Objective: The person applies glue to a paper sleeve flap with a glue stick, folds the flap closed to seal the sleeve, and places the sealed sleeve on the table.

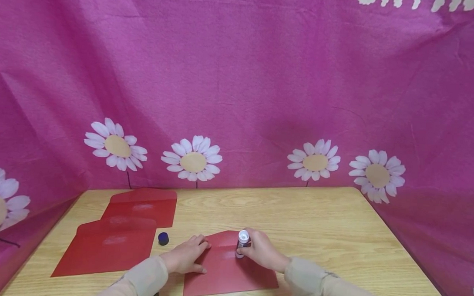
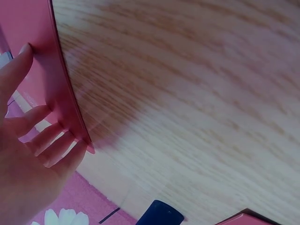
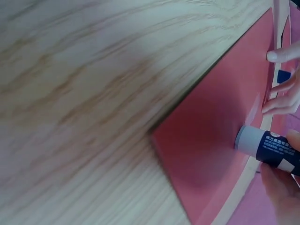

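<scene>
A red envelope [image 1: 226, 280] lies on the table in front of me, its flap opened out toward the far side. On its left edge rests my left hand [image 1: 187, 254], the fingers extended and the fingertips touching the paper, as the left wrist view also shows. My right hand [image 1: 265, 252] grips a glue stick [image 1: 243, 243] upright, with its lower end down on the envelope near the flap fold. A whitish smear shows beside the stick. In the right wrist view, the glue stick's [image 3: 269, 144] dark label and pale end are visible; the end touches the red paper.
To the left lie two more red envelopes, a near one [image 1: 104, 250] and a far one [image 1: 141, 209], slightly overlapping, each with a whitish smear. A dark blue cap [image 1: 163, 238] stands between them and my left hand. Behind the wooden table [image 1: 316, 220] hangs a pink flowered cloth [image 1: 255, 79].
</scene>
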